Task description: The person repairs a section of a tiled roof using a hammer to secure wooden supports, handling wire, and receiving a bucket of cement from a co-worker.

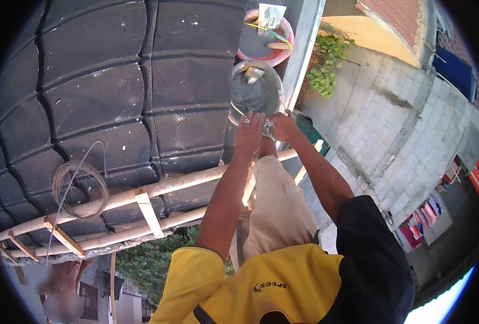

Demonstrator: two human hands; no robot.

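Observation:
A grey bucket (280, 86) stands ahead of me in the gutter-like strip beside the dark roof, with wet grey mortar (250, 96) and a small block-like piece (254, 74) inside. My left hand (249, 132) is at its near rim, fingers bent over the edge. Close beside it, my right hand (284, 127) is closed at the rim's right side. A light grey bit shows between the two hands, too small to name. Beyond the bucket lies a red-rimmed round tub (288, 32), holding a trowel-like tool (270, 17) with a pale blade.
Dark roof tiles (93, 81) fill the left side. A wire coil (80, 190) lies near a bamboo-and-wood ladder (196, 178) along the roof edge. Right, a drop leads to a paved yard (352, 124) with a plant (323, 65). Another person (64, 294) is below at lower left.

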